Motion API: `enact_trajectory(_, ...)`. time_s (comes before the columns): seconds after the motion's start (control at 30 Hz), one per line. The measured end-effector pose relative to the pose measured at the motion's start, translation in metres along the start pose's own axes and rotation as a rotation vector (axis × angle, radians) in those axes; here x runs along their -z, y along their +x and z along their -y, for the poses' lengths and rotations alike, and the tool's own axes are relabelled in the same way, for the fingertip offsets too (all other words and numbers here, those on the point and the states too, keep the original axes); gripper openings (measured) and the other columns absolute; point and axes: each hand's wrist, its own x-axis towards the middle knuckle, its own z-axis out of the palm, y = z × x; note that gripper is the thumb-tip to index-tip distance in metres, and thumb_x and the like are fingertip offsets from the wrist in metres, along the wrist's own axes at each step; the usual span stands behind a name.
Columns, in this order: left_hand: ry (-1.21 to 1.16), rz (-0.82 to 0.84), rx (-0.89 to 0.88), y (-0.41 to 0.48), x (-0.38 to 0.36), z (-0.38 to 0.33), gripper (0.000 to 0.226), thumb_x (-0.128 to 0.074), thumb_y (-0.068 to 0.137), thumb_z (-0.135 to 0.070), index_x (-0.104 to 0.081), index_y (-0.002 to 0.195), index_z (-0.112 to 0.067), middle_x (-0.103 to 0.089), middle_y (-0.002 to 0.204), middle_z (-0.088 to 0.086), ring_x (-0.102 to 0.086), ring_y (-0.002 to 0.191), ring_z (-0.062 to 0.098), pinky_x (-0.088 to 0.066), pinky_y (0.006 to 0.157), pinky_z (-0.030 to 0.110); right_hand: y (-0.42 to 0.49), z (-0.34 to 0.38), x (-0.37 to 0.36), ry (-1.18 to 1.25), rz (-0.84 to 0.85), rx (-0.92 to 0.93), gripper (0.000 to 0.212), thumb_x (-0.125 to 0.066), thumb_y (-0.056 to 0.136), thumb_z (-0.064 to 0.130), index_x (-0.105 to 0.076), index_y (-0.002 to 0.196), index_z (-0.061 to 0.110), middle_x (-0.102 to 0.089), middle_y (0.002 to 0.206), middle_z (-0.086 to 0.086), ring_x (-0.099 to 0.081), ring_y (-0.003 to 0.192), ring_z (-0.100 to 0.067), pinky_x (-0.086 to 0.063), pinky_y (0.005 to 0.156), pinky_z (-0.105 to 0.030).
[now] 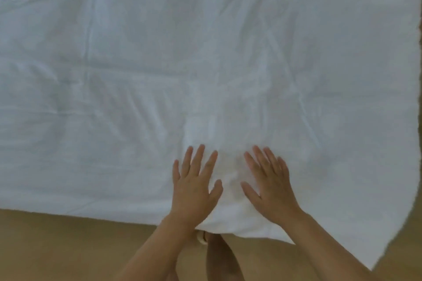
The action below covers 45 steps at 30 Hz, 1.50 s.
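A large white sheet (182, 64) lies spread flat and fills most of the head view, with creases and fold lines across it. My left hand (195, 183) rests palm down on the sheet near its near edge, fingers straight and spread. My right hand (270, 183) lies flat beside it, a short gap apart, fingers also straight. Both forearms reach in from the bottom of the frame. Neither hand holds anything.
A tan floor (68, 246) shows below the sheet's near edge and at the lower right corner. The sheet's right edge (416, 121) runs down the right side of the frame. My legs (219, 258) show between my forearms.
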Motion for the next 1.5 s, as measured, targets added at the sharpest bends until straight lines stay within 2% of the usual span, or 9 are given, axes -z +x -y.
enact_trajectory(0.13,0.174,0.473,-0.194,-0.011,-0.036,-0.003,0.082,-0.037,0.088,-0.064,0.021,0.142,-0.043,0.042,0.147,0.001,0.054,0.117,0.026,0.026,0.104,0.051,-0.062,-0.029,-0.046,0.026,0.322,-0.267,0.087,0.013,0.076,0.075,0.016,0.149,0.027,0.035,0.149,0.002,0.031,0.138,-0.021,0.011,0.113,-0.043)
enact_trajectory(0.27,0.215,0.538,-0.275,-0.014,-0.042,-0.003,0.078,-0.037,0.087,-0.066,0.005,0.149,-0.042,0.047,0.137,-0.005,0.047,0.124,0.023,0.018,0.109,0.053,-0.128,-0.022,-0.057,0.111,0.085,-0.415,0.068,-0.017,0.094,0.060,-0.053,0.132,0.017,-0.058,0.130,-0.016,-0.058,0.116,-0.037,-0.052,0.081,-0.051)
enact_trajectory(0.47,0.280,0.574,-0.199,-0.023,-0.044,-0.027,0.083,-0.041,0.090,-0.059,0.015,0.148,-0.036,0.038,0.149,0.003,0.034,0.137,0.031,0.012,0.112,0.054,-0.121,-0.026,-0.049,1.417,-0.243,-1.742,0.092,-0.068,0.068,0.068,-0.043,0.129,0.004,-0.049,0.130,-0.016,-0.052,0.111,-0.037,-0.046,0.090,-0.050)
enact_trajectory(0.57,0.269,0.562,-0.175,-0.027,-0.052,-0.042,0.085,-0.042,0.089,-0.059,0.015,0.148,-0.036,0.038,0.150,0.004,0.033,0.138,0.031,0.010,0.112,0.056,-0.104,-0.022,-0.056,2.111,-0.279,-1.605,0.073,-0.069,0.069,0.067,-0.051,0.115,0.013,-0.053,0.129,-0.014,-0.055,0.103,-0.035,-0.047,0.090,-0.058)
enact_trajectory(0.83,0.259,0.459,-0.382,-0.053,-0.090,-0.102,0.123,-0.055,0.065,-0.077,0.043,0.131,-0.042,0.046,0.143,-0.004,0.042,0.132,0.027,0.014,0.106,0.061,-0.134,-0.026,-0.053,1.906,-0.696,-1.417,0.021,-0.074,0.078,0.028,-0.064,0.095,0.020,-0.072,0.092,0.003,-0.070,0.077,-0.015,-0.054,0.057,-0.024)
enact_trajectory(1.0,0.416,0.531,-0.166,-0.051,-0.105,-0.126,0.115,-0.060,0.077,-0.062,0.032,0.140,-0.036,0.043,0.146,0.009,0.034,0.136,0.037,0.003,0.110,0.064,-0.144,-0.056,-0.051,2.016,-0.121,-1.341,0.019,-0.068,0.086,0.019,-0.057,0.100,0.013,-0.061,0.092,-0.003,-0.058,0.077,-0.017,-0.048,0.057,-0.026)
enact_trajectory(1.1,0.354,0.510,-0.057,-0.051,-0.119,-0.159,0.116,-0.061,0.076,-0.065,0.029,0.142,-0.035,0.042,0.146,0.016,0.031,0.137,0.039,0.001,0.111,0.062,-0.167,-0.110,-0.061,1.718,0.105,-1.237,0.041,-0.072,0.082,0.031,-0.052,0.111,0.010,-0.056,0.096,-0.001,-0.055,0.078,-0.015,-0.047,0.065,-0.030)
enact_trajectory(1.33,0.327,0.550,-0.026,-0.069,-0.175,-0.253,0.109,-0.056,0.077,-0.069,0.030,0.140,-0.042,0.048,0.140,0.019,0.036,0.133,0.042,-0.002,0.111,0.064,-0.218,-0.222,-0.106,1.489,-0.358,-1.365,0.114,-0.085,0.061,0.046,-0.019,0.147,0.009,-0.037,0.145,-0.005,-0.041,0.130,-0.023,-0.036,0.109,-0.035)
enact_trajectory(1.5,0.317,0.616,-0.018,-0.074,-0.192,-0.274,0.102,-0.058,0.080,-0.064,0.020,0.143,-0.045,0.050,0.139,0.015,0.038,0.132,0.040,-0.002,0.111,0.064,-0.216,-0.250,-0.112,1.375,-0.151,-1.069,0.040,-0.069,0.085,0.017,-0.055,0.115,-0.005,-0.063,0.116,-0.016,-0.062,0.092,-0.024,-0.052,0.075,-0.030)
